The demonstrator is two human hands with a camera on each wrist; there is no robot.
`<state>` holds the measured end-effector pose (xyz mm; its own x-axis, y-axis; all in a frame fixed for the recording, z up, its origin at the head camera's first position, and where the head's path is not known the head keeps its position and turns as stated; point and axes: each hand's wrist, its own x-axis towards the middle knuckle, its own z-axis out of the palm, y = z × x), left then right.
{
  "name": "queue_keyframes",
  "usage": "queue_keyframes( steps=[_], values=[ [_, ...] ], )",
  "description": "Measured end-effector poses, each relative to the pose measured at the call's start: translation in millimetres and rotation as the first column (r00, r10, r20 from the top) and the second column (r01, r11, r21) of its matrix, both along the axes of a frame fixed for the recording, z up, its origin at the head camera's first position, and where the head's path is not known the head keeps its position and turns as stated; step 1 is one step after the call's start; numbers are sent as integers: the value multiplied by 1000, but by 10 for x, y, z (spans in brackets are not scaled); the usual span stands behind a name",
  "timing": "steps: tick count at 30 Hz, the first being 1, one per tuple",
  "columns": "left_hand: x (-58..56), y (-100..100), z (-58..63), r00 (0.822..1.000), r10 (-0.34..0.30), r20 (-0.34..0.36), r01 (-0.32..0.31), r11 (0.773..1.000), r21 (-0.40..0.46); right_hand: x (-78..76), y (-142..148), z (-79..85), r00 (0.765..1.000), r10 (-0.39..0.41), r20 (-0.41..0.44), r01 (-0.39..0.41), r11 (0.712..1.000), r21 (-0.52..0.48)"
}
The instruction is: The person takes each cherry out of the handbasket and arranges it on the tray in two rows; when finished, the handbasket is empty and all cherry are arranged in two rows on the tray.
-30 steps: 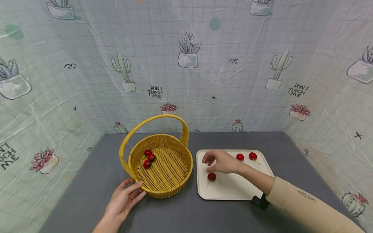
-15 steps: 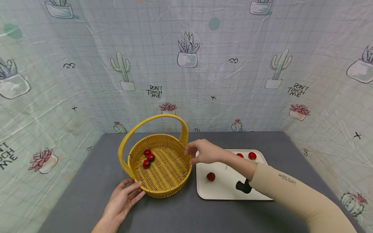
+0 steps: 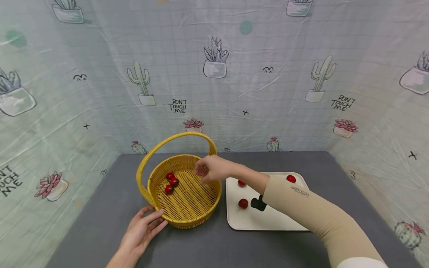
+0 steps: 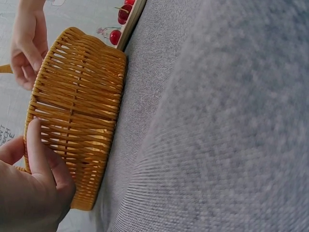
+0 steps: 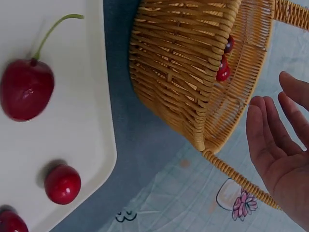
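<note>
A round yellow wicker basket (image 3: 182, 224) with a tall arched handle (image 3: 177, 136) stands left of centre. At its near-left rim, my left hand (image 3: 138, 232) holds it, with the thumb at the top edge and fingers against the outer wall (image 4: 38, 150). Inside lie three dark red cherries (image 3: 169, 189). Over the basket's right side hovers my right hand (image 3: 214, 168), its fingers loosely bent. A gap shows between thumb and fingers in the right wrist view, with nothing in it. More cherries (image 5: 63, 184) lie on a cream tray (image 3: 268, 225); my right forearm covers part of it.
The tray sits just right of the basket on a grey cloth-covered table (image 3: 201, 249). A black wrist device (image 3: 259, 203) hangs under my right sleeve (image 3: 301, 201), over the tray. Behind and at both sides rises a cactus-print curtain (image 3: 234, 93).
My right hand has moved left from above the tray to above the basket, uncovering a cherry on the tray's left part. My left hand and the basket have stayed in place.
</note>
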<state>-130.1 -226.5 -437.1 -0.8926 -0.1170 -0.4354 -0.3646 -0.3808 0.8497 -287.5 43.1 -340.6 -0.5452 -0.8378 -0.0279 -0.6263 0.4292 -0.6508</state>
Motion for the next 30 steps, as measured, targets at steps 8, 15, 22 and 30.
queue_keyframes(
  steps=[8,15,22,30],
  values=[
    [6,-37,-4,1000,-1,11,1,1000,4,-138,-313,39,999,37,10,-37,998,57],
    [8,-40,13,1000,-5,11,5,1000,14,-291,-526,77,999,9,53,-14,995,94],
    [-11,-13,-20,1000,-7,4,7,1000,21,-417,-652,-2,980,-90,179,79,995,63],
    [-29,-10,-11,1000,-7,9,7,1000,15,-449,-795,-186,929,-225,293,236,972,-3]
  ],
)
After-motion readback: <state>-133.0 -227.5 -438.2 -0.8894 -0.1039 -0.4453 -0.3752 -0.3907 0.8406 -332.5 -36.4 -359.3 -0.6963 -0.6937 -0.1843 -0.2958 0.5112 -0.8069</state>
